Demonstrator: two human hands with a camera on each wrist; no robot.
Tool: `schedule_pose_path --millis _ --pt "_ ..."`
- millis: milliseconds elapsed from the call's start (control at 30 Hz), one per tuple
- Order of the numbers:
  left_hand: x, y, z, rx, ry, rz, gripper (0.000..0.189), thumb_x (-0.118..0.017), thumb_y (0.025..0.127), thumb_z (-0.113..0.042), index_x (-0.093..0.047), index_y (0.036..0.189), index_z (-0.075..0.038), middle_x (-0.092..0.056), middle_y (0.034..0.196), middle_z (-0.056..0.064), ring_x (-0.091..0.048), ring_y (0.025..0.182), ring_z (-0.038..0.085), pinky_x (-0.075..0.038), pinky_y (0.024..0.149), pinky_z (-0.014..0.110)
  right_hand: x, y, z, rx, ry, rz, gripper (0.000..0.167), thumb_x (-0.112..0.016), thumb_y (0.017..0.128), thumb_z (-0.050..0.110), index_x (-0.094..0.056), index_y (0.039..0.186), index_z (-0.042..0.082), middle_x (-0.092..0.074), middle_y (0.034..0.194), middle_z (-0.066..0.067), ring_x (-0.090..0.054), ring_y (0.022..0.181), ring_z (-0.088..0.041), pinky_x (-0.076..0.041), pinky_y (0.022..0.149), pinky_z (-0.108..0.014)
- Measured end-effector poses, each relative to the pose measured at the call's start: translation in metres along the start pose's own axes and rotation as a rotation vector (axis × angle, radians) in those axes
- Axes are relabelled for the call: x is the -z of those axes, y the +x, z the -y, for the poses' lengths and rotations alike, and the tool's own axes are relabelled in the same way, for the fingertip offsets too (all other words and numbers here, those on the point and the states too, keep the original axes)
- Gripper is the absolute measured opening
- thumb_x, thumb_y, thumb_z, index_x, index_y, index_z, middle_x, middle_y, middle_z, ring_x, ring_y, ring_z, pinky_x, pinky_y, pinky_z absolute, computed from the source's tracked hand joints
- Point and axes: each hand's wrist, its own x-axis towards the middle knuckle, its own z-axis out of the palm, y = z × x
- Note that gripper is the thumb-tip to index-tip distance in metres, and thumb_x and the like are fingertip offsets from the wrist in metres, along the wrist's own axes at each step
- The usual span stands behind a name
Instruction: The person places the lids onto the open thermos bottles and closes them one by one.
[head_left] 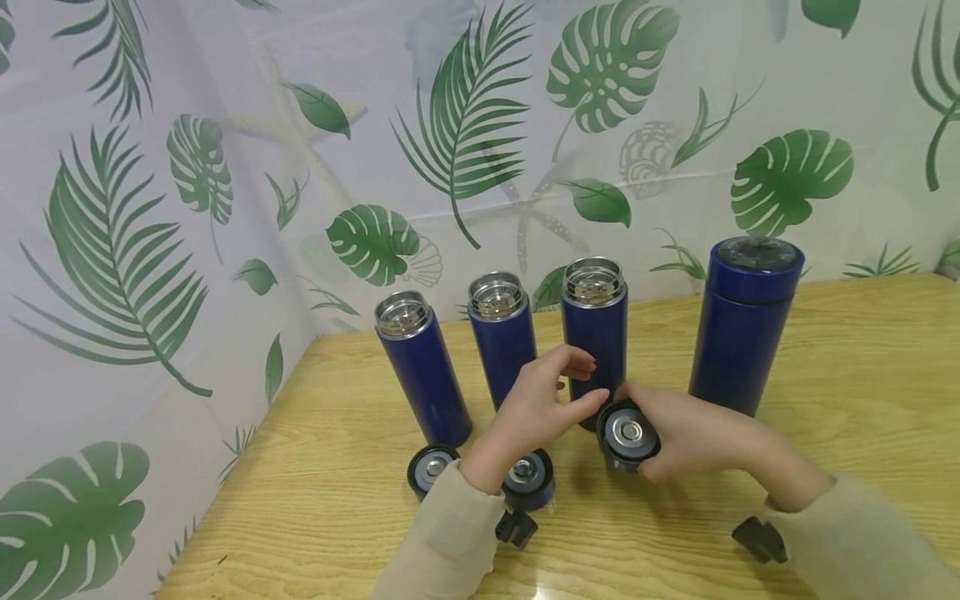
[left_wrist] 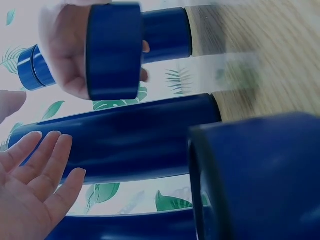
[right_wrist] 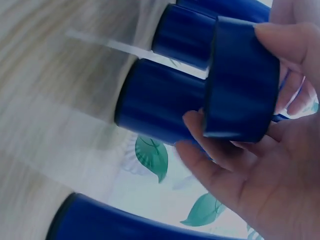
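My right hand [head_left: 686, 433] grips a dark blue bottle lid [head_left: 628, 432], its inner silver-and-grey side turned up; the right wrist view shows thumb and fingers around the lid [right_wrist: 242, 82]. Close by, my left hand [head_left: 536, 404] has its fingers loosely spread and holds nothing, its thumb tip near the lid's edge. Behind the hands stands an uncapped blue thermos bottle [head_left: 597, 321] with a steel neck. Two more uncapped bottles, a middle one [head_left: 501, 333] and a left one [head_left: 426, 379], stand beside it. The left forearm partly hides two lids on the table, one left [head_left: 431, 468], one right [head_left: 527, 473].
A capped blue bottle [head_left: 746, 333] stands upright to the right, behind the right forearm. The wooden table [head_left: 862, 375] meets a leaf-printed cloth [head_left: 480, 167] at the back and left. Black pieces [head_left: 516, 528] show at both wrists.
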Motion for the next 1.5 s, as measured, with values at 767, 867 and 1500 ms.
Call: schedule_pose_path --millis 767,867,1500 --pt "-0.001 0.003 -0.006 -0.082 -0.071 -0.286 0.037 -0.062 0.083 -0.014 -0.048 0.114 -0.002 -0.052 0.109 0.008 -0.051 0.099 0.014 -0.045 0.076 0.022 0.034 -0.011 0.021 0.086 -0.154 -0.34 0.063 -0.077 0.057 0.008 -0.047 0.111 -0.001 -0.056 0.097 -0.005 -0.053 0.084 -0.015 -0.045 0.071 -0.036" --pt "-0.002 0.004 -0.009 -0.106 -0.122 -0.354 0.041 -0.062 0.082 -0.012 -0.044 0.117 0.0 -0.048 0.112 0.011 -0.048 0.104 0.018 -0.046 0.077 0.026 0.041 -0.015 0.025 0.086 -0.185 -0.394 0.067 -0.078 0.056 0.01 -0.046 0.113 -0.004 -0.056 0.099 -0.009 -0.053 0.086 -0.019 -0.044 0.072 -0.039" --pt "-0.002 0.021 -0.042 -0.002 -0.297 -0.558 0.061 -0.06 0.082 -0.02 -0.028 0.131 -0.001 -0.031 0.132 0.01 -0.03 0.122 0.016 -0.034 0.094 0.038 0.072 -0.024 0.049 0.007 -0.054 -0.679 0.08 -0.077 0.061 0.002 -0.034 0.128 -0.004 -0.047 0.109 -0.025 -0.049 0.093 -0.037 -0.036 0.074 -0.031"
